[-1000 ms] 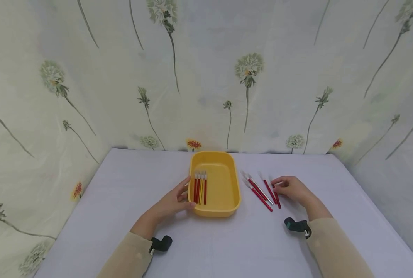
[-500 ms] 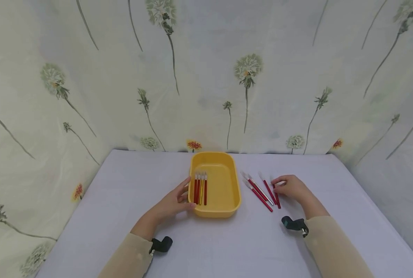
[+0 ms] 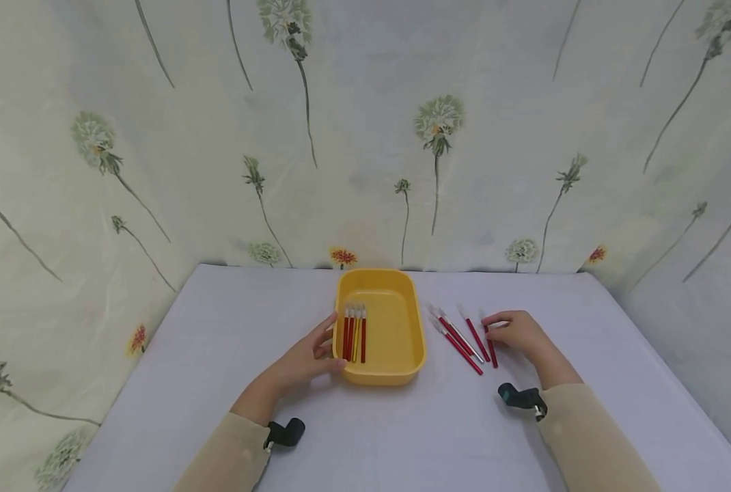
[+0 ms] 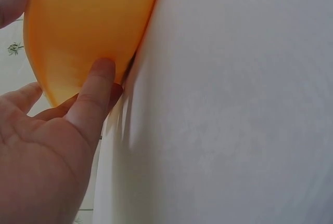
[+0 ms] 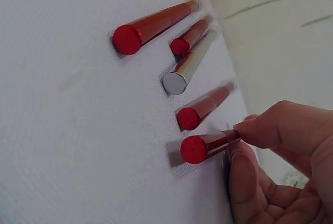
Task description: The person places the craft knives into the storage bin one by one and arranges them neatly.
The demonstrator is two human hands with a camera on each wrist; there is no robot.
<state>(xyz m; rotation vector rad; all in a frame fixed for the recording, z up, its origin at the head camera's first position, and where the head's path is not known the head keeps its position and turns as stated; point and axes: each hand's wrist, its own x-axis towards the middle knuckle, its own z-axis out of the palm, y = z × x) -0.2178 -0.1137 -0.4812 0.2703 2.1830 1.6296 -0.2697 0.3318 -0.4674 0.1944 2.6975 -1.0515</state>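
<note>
A yellow tray (image 3: 393, 335) stands mid-table, with several slim red paintbrushes (image 3: 346, 338) and a yellow one (image 3: 356, 342) side by side along its left wall. My left hand (image 3: 307, 355) holds the tray's left side, thumb at the front corner; in the left wrist view its fingers (image 4: 96, 91) touch the outer wall. To the right of the tray, my right hand (image 3: 519, 335) pinches a red paintbrush (image 5: 213, 143) between thumb and finger. That brush's tip is partly hidden by the fingers. Its handle end casts a shadow on the cloth.
Left of the held brush lie several loose paintbrushes, including red ones (image 3: 464, 352) and a silver one (image 5: 190, 65). A white cloth (image 3: 371, 437) covers the table. Behind it hangs a flower-printed curtain (image 3: 365, 137).
The right hand stays at the rightmost brush, which has shifted very slightly under its fingers. The left hand and the tray keep their places.
</note>
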